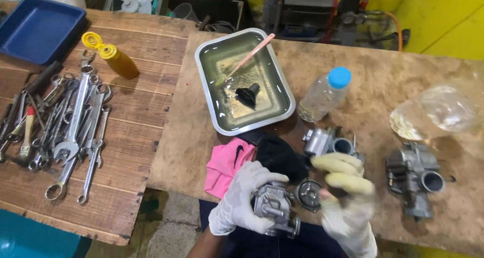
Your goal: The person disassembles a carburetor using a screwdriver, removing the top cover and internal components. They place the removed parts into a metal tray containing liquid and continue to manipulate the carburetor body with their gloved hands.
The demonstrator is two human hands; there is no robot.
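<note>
My left hand (pixel 242 197), in a pale glove, is wrapped around a grey metal carburetor body (pixel 275 207) held over the near edge of the bench. Beside it on the right, my gloved right hand (pixel 345 195) has its fingers curled; I cannot tell if anything small is pinched in them. Between the hands a round metal cover (pixel 308 193) lies on the board. Behind the hands lie a pink and black cloth (pixel 229 165) and a second carburetor (pixel 328 142).
A metal tray (pixel 206 54) of liquid holds a black part (pixel 248 95) and a pink-handled brush (pixel 248 58). Nearby stand a clear bottle with a blue cap (pixel 322 94), a third carburetor (pixel 414 177), a clear plastic bag (pixel 436 112), several wrenches (pixel 75 122), a yellow bottle (pixel 116 59) and a blue tray (pixel 38 28).
</note>
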